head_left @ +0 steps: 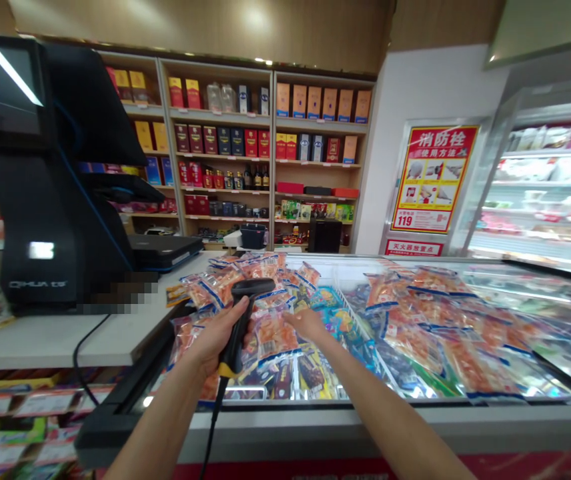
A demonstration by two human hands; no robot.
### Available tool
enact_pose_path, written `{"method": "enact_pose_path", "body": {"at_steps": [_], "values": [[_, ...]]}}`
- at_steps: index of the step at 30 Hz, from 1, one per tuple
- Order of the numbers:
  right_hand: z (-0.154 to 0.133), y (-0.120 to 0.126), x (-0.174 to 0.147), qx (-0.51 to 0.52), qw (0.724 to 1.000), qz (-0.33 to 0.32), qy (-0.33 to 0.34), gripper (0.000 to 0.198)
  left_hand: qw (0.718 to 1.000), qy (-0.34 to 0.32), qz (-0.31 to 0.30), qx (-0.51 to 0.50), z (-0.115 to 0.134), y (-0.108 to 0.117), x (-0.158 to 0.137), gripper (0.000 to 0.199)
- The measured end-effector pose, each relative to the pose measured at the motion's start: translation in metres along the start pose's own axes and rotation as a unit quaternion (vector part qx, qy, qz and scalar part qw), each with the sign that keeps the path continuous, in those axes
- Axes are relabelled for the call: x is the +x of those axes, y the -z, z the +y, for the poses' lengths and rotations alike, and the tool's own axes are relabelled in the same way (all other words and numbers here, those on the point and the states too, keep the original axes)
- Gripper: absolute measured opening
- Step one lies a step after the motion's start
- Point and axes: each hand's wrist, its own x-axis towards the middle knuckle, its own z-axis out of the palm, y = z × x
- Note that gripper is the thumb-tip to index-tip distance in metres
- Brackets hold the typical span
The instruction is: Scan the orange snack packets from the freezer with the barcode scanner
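Note:
My left hand (219,332) is wrapped around the handle of a black and yellow barcode scanner (239,333), its head over the packets and its cable hanging down. A clear plastic packet of orange-coloured food (274,339), with a blue edge and a barcode label, is just right of the scanner. My right hand (310,325) pinches this packet at its upper right edge. Similar packets (264,267) lie heaped behind and to the left of both hands. Beneath, through the freezer glass, show blue and dark wrapped goods (335,313).
More orange packets (415,313) are spread over the chest freezer (465,427) on the right. A black checkout terminal (60,200) stands on the white counter (65,347) to the left. Shelves of boxed bottles (225,140) line the back wall. A red and yellow notice (434,179) hangs beside a lit refrigerated case (550,173).

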Motion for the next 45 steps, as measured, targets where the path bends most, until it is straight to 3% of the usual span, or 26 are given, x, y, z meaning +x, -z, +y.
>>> {"method": "enact_pose_path", "body": {"at_steps": [3,6,11,15,22,29,34,38,45], "values": [[-0.001,-0.01,0.004,0.052,0.999,0.012,0.01,0.034,1.0,-0.001,0.003,-0.003,0.002,0.0,-0.004,0.028],[0.012,-0.001,0.011,0.136,0.987,0.084,0.006,0.026,1.0,0.006,-0.003,-0.001,0.003,-0.005,-0.007,0.029],[0.055,0.051,0.03,0.185,0.951,0.246,-0.032,0.032,0.999,0.01,-0.035,0.006,-0.001,-0.019,-0.006,0.03],[0.09,0.087,0.04,0.167,0.931,0.315,-0.076,0.033,0.996,0.027,-0.084,0.01,-0.008,-0.036,-0.003,0.034],[0.111,0.111,0.034,0.082,0.93,0.339,-0.117,0.032,0.991,0.049,-0.12,0.031,-0.012,-0.063,0.003,0.035],[0.121,0.121,0.033,0.04,0.936,0.325,-0.127,0.034,0.988,0.041,-0.143,0.034,-0.013,-0.073,0.01,0.036],[0.133,0.13,0.034,0.042,0.931,0.332,-0.141,0.035,0.988,0.043,-0.143,0.029,-0.015,-0.075,0.011,0.035],[0.148,0.153,0.029,0.021,0.922,0.352,-0.163,0.034,0.991,0.038,-0.125,0.036,-0.016,-0.072,0.016,0.035],[0.196,0.189,0.026,-0.053,0.917,0.336,-0.211,0.029,0.995,0.03,-0.099,0.006,-0.016,-0.056,0.02,0.031]]}}
